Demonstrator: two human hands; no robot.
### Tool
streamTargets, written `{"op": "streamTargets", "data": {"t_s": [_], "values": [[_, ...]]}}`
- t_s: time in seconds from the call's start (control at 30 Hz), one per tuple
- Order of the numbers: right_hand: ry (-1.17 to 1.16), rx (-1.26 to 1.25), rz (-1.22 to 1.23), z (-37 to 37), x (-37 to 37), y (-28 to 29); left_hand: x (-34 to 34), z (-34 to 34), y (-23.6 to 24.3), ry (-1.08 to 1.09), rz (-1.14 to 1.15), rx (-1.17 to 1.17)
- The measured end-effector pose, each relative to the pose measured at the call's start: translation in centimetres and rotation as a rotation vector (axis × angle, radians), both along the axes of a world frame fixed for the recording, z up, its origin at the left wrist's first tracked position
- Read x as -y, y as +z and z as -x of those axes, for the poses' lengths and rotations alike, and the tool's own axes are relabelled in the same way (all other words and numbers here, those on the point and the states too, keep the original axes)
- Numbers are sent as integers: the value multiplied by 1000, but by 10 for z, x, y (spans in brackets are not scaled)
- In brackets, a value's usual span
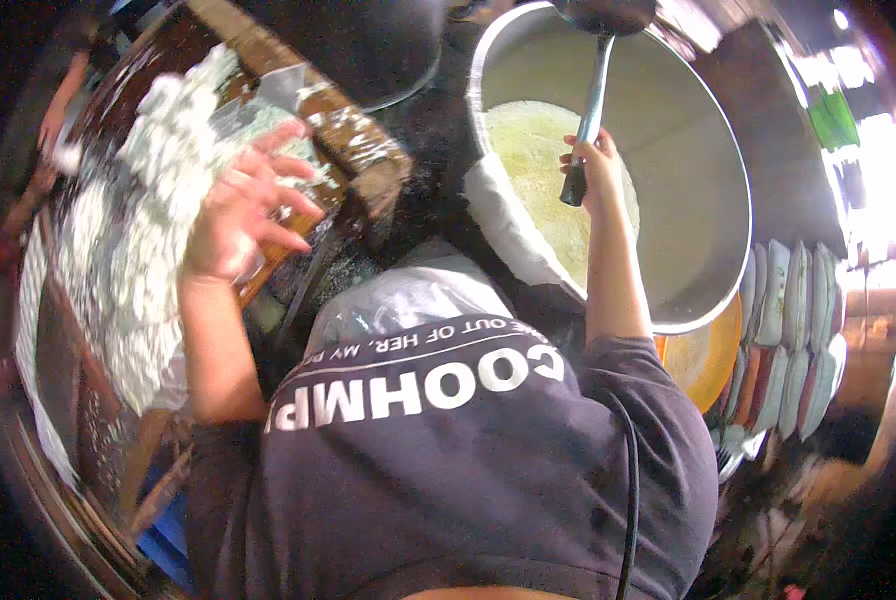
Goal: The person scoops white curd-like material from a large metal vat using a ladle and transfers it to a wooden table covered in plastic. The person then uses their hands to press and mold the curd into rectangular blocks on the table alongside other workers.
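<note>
My right hand point(600, 172) grips the dark-ended handle of a long ladle point(598, 90) over a large metal pot point(693, 200). The ladle's dark bowl is at the top, partly cut off by the picture's edge. Pale yellowish liquid point(533, 150) lies in the pot. A white cloth point(508, 215) drapes over its near left rim. My left hand point(248, 205), slightly blurred, has its fingers spread and holds nothing I can see. It hovers by a white, lumpy, crumbly mass point(133, 260) heaped on the wooden table at left.
A thick wooden beam point(343, 125) with white bits edges the table. Behind it stands a dark, rounded vessel point(388, 50). A yellow basin point(713, 350) sits by the pot's near right side, beside rows of filled packets point(793, 310). Something blue point(168, 525) shows at lower left.
</note>
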State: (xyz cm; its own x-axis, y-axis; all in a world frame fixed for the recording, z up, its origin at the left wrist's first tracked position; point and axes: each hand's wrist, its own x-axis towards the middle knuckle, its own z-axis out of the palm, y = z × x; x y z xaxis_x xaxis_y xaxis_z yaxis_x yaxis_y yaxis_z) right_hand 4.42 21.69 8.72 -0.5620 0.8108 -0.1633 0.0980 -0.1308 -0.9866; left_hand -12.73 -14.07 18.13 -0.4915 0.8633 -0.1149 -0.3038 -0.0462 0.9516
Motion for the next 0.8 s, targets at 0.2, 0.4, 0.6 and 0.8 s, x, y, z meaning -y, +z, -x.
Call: {"op": "streamTargets", "data": {"t_s": [0.2, 0.4, 0.6, 0.8], "values": [[-322, 538, 394, -68, -120, -146, -162, -56, -178, -147, 468, 526], [-458, 342, 575, -76, -222, -292, -186, -81, -250, 1, 740, 793], [-371, 643, 309, -7, -332, -385, -187, -74, -246, 385, 698, 772], [54, 831, -70, 67, -367, -433, -230, -72, -216, 410, 746, 805]]}}
